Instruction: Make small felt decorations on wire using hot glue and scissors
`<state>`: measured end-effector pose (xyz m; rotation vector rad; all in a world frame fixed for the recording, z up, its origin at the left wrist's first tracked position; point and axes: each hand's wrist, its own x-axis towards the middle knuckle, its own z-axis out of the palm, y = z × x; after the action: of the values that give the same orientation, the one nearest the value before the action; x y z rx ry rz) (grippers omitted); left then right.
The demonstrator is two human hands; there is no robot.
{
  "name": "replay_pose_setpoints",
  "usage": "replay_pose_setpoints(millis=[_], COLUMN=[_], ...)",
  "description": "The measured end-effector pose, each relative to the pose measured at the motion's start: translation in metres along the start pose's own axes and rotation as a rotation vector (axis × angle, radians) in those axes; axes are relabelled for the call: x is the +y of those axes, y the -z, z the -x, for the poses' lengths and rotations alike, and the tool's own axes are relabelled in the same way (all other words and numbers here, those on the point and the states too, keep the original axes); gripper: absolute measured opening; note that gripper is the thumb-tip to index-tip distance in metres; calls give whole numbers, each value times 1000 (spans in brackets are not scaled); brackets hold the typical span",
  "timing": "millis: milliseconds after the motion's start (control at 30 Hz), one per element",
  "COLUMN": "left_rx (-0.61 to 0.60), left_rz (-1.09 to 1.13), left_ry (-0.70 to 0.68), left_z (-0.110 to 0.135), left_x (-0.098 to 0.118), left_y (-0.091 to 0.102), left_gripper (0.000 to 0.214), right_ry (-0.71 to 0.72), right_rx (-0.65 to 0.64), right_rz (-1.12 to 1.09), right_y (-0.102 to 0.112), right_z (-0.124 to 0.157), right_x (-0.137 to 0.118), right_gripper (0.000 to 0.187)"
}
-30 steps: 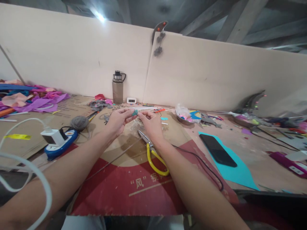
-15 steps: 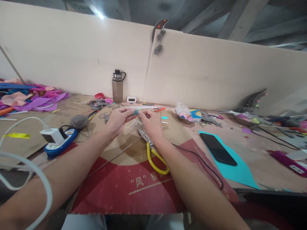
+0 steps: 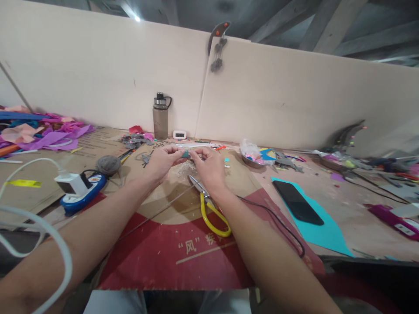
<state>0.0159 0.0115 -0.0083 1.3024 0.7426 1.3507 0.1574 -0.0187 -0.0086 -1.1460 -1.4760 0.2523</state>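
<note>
A small teal piece, too small to identify, is pinched at its left side by my left hand. From the right, the closed fingertips of my right hand meet it at its other end. Both hands are held over the cardboard sheet, in front of a patch of pale scraps. Scissors with yellow handles lie below my right hand, blades pointing away and slightly apart. A thin grey cord runs slantwise across the cardboard toward the scissors.
Left are a blue power strip with a white plug, grey yarn and coloured scraps. A bottle stands by the wall panel. On the right, a black phone rests on turquoise sheet, near a bowl.
My right hand has shifted very slightly to the right, with its fingers still at the teal piece. My left hand keeps nearly the same place. The scissors have not moved.
</note>
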Motion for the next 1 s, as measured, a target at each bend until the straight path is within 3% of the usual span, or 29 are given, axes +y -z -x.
replay_pose_setpoints(millis=[300, 500, 700, 867, 1000], left_rx=[-13, -30, 0, 84, 103], left_rz=[-100, -89, -143, -545, -615], left_ry=[-19, -1, -25, -185, -256], left_z=[2, 3, 2, 9, 13], left_x=[3, 4, 2, 12, 17], left_y=[-1, -2, 0, -4, -8], left_gripper=[23, 22, 18, 8, 6], right_ry=[6, -26, 70, -159, -420], right_rx=[-37, -45, -49, -106, -165], right_rz=[-70, 2, -28, -295, -629], right_y=[1, 3, 1, -9, -11], right_z=[-2, -2, 1, 5, 4], right_x=[4, 1, -1, 3, -2], right_gripper=[16, 20, 13, 9, 13])
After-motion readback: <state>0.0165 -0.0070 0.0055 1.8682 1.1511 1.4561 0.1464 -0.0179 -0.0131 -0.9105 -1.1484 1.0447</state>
